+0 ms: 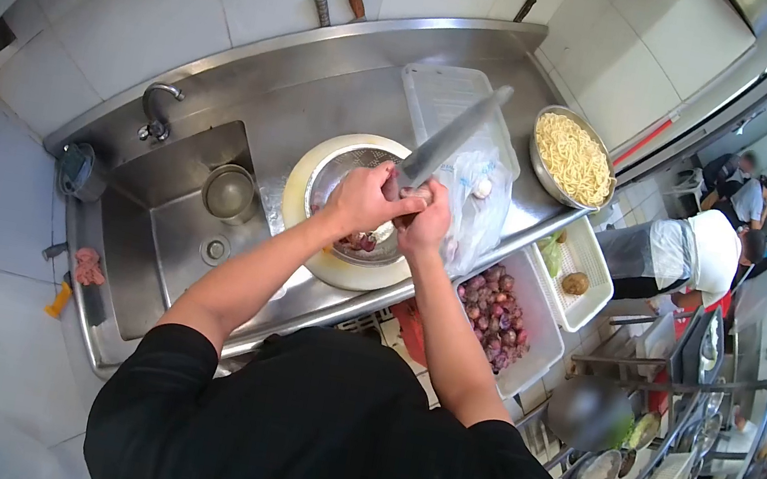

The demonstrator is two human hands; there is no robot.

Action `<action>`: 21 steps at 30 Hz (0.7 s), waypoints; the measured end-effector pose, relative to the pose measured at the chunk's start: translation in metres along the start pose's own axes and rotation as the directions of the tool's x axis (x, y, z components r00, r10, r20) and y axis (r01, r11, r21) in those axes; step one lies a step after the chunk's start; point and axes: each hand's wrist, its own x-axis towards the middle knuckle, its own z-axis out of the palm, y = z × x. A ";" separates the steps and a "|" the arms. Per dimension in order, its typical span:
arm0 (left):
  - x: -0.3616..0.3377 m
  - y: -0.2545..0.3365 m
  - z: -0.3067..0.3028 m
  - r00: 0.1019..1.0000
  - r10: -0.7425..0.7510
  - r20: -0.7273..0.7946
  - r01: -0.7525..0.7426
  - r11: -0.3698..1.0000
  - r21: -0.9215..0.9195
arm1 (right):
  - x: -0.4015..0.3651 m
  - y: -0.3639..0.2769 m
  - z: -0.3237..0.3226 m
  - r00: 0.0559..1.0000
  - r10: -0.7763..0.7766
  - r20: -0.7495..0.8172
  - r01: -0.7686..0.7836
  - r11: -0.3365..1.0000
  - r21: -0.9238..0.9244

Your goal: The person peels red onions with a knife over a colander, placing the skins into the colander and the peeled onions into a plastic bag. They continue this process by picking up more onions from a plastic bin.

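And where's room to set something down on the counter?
There's bare counter behind the strainer, between the sink and the clear tray. A thin strip separates tray and noodles. It's crowded around the knife and bag.

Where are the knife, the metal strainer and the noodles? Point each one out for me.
Knife (454,135): head view, on the middle of its blade.
Metal strainer (326,172): head view, on its inner wall.
Noodles (574,160): head view, on the middle of the pile.
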 end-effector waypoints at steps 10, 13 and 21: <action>-0.010 -0.019 0.023 0.975 -0.217 0.042 0.220 0.934 -0.281 | 0.008 0.018 0.002 0.851 -0.496 0.173 0.507 0.688 -0.519; 0.006 -0.057 0.025 0.966 -0.249 -0.071 0.177 0.836 -0.519 | -0.012 -0.010 0.001 0.935 -0.051 0.352 0.111 0.982 -0.151; 0.001 -0.027 -0.002 0.974 -0.213 -0.080 0.171 0.918 -0.357 | 0.019 0.012 -0.017 0.951 -0.007 0.309 0.087 0.965 -0.247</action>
